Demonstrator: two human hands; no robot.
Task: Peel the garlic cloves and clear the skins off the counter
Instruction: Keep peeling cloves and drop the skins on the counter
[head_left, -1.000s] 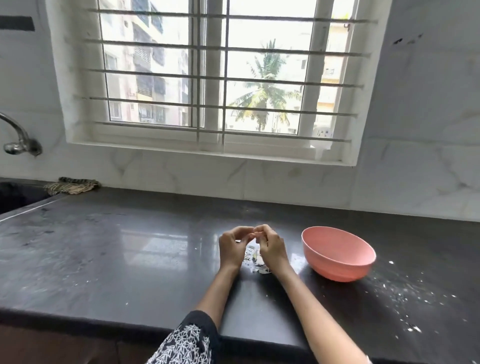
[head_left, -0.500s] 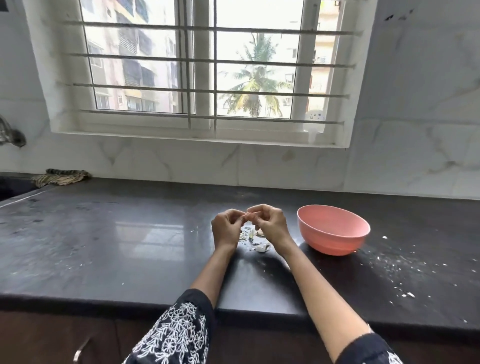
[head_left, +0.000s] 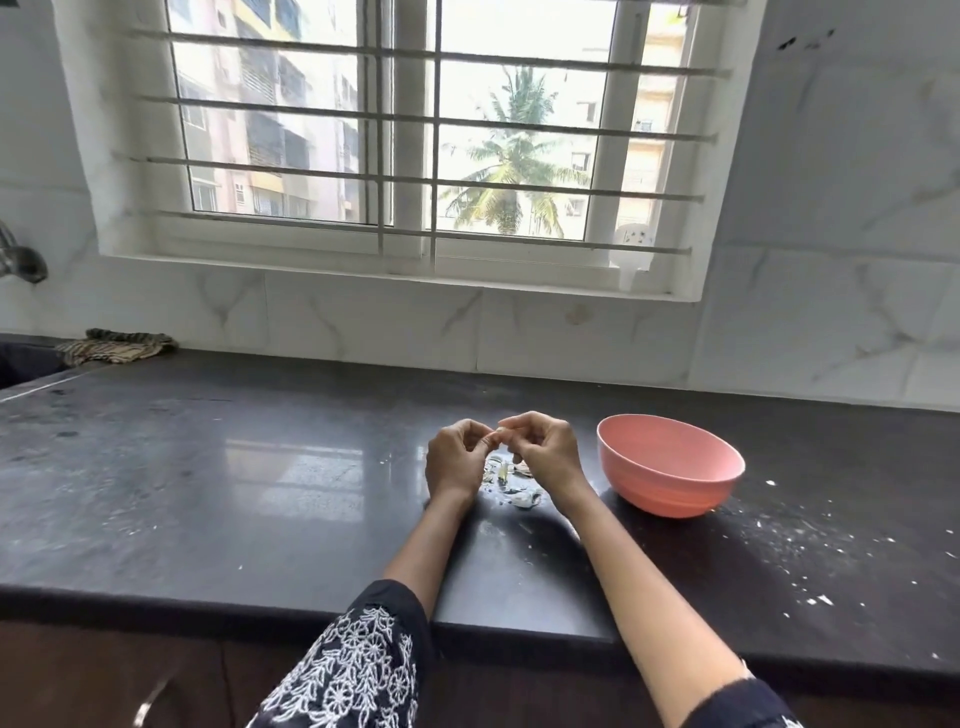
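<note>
Garlic clove (head_left: 498, 430) was sitting right between the two sets of fingertips, just below the middle of the frame, held up off the tabletop (head_left: 218, 493). Only a tiny pale bit of it showed, so I couldn't tell how much skin was left on it. Left hand (head_left: 457, 460) had its fingers curled in and pinching one end, right hand (head_left: 543, 452) curled the same way on the other end, thumbs and forefingers nearly touching.

Compared with a second earlier, not much really moved: both hands were in the same pinch over the same spot, and the pinch looked a touch higher above the pile. Mostly the camera dipped. My guess is that the same clove was mid-peel, not finished.

Directly under the hands lay the little heap of skins (head_left: 511, 488), pale scraps on the dark stone. The pink bowl (head_left: 670, 470) stood just to the right of the right hand, and I couldn't see anything inside it from this angle. More white flecks (head_left: 795, 551) were scattered toward the lower right of the frame, so the clearing part looked not yet started.

Further out, a striped cloth (head_left: 117, 348) sat at the far left by the sink edge, a tap (head_left: 21, 257) poked in at the left border, and the barred window (head_left: 405, 135) filled the top.
</note>
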